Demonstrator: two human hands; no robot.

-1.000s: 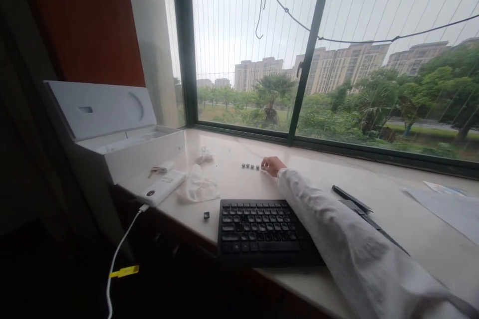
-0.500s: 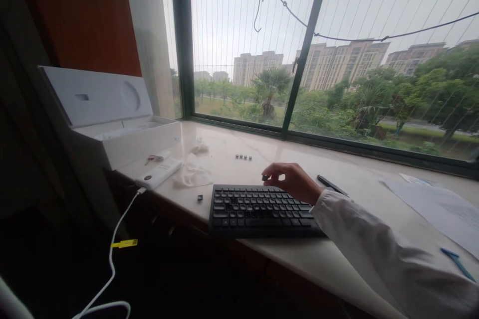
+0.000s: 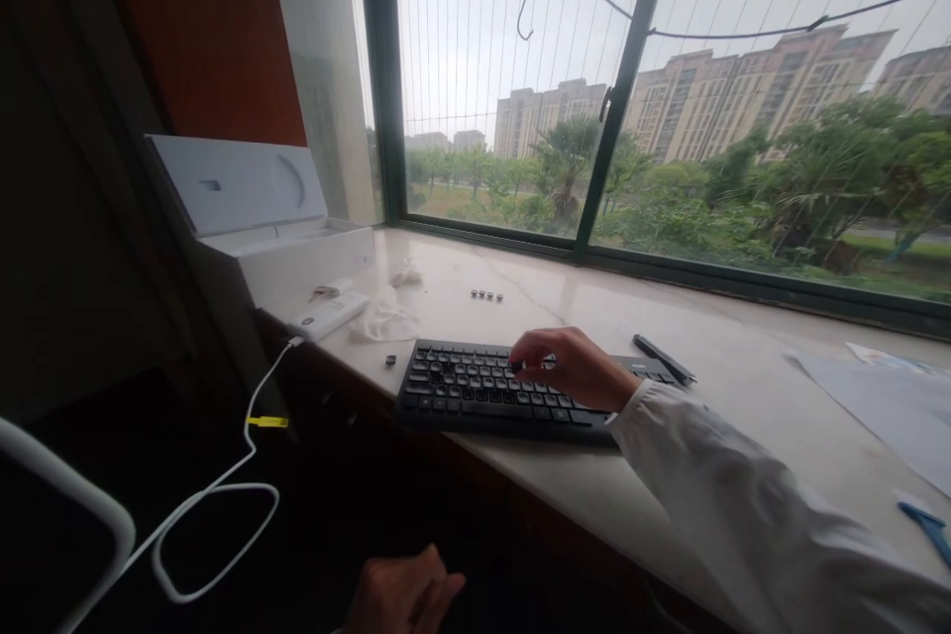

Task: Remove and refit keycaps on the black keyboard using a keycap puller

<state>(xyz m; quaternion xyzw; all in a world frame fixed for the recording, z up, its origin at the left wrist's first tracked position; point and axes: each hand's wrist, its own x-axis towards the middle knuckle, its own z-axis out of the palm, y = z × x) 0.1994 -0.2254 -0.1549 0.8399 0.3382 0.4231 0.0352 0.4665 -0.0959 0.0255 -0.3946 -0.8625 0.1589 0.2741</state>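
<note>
Over the black keyboard (image 3: 475, 381) my right hand (image 3: 557, 362) pinches a small black keycap (image 3: 517, 367) between thumb and fingertips. Dark gaps show among the keys where caps are off. To the left of the keyboard a single loose keycap (image 3: 390, 360) lies on the sill. Behind the keyboard, several keycaps (image 3: 486, 296) stand in a short row. My left hand (image 3: 408, 589) is low in the picture, below the sill edge, with its fingers curled together. Whatever it may hold is hidden in the dark.
An open white box (image 3: 304, 258) stands at the left, near a white power bank (image 3: 331, 314) with a white cable (image 3: 253, 451). Crumpled plastic (image 3: 390, 322) lies nearby. A black pen (image 3: 664, 360), papers (image 3: 877, 406) and a blue tool (image 3: 925, 527) lie to the right.
My right hand has come down and nearer with the keycap, from the keyboard's back edge to over its keys. My left hand has entered at the bottom. The view has shifted somewhat.
</note>
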